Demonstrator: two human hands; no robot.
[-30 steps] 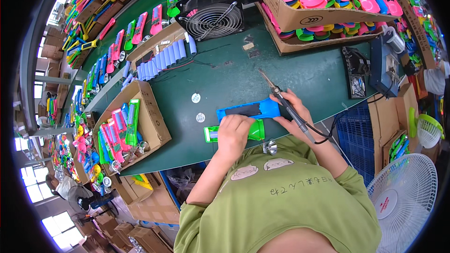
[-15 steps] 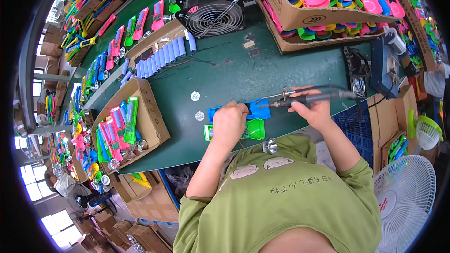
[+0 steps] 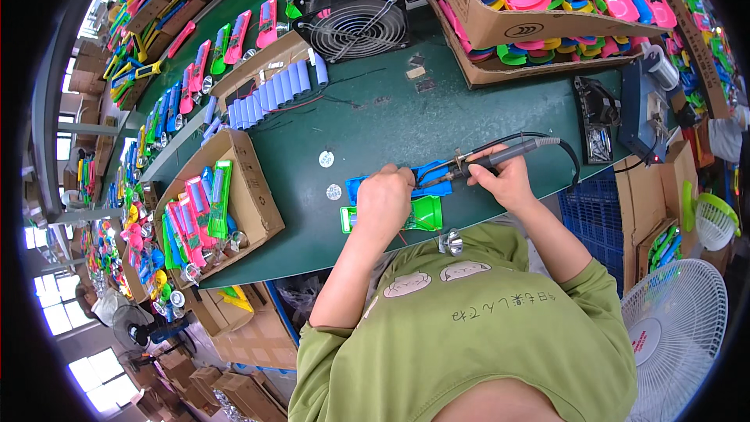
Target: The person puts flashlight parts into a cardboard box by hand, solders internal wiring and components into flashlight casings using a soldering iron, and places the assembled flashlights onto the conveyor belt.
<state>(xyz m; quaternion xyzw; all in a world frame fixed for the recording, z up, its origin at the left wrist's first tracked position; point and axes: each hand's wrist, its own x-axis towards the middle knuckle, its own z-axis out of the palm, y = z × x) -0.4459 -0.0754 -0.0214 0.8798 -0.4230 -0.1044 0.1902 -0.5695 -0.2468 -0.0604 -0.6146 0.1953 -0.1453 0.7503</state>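
Observation:
My right hand (image 3: 501,181) grips a soldering iron (image 3: 500,157) that lies nearly level, its tip pointing left toward a blue plastic part (image 3: 431,177) on the green table (image 3: 391,125). My left hand (image 3: 384,202) is closed over the left end of that blue part and presses it down. Just below it lies a green plastic part (image 3: 418,216) near the table's front edge. Thin wires run between my two hands. The iron's black cable loops to the right.
A black fan (image 3: 358,22) stands at the back. A row of blue cylindrical cells (image 3: 273,94) fills a carton. A cardboard box (image 3: 242,211) of coloured parts sits to my left. A larger box (image 3: 500,27) of pink and blue shells is back right, with a soldering station (image 3: 642,113) beside it. Two silver discs (image 3: 326,159) lie on the table.
The soldering iron has swung from pointing up and away to lying nearly level, tip to the left. My left hand has stayed on the blue part.

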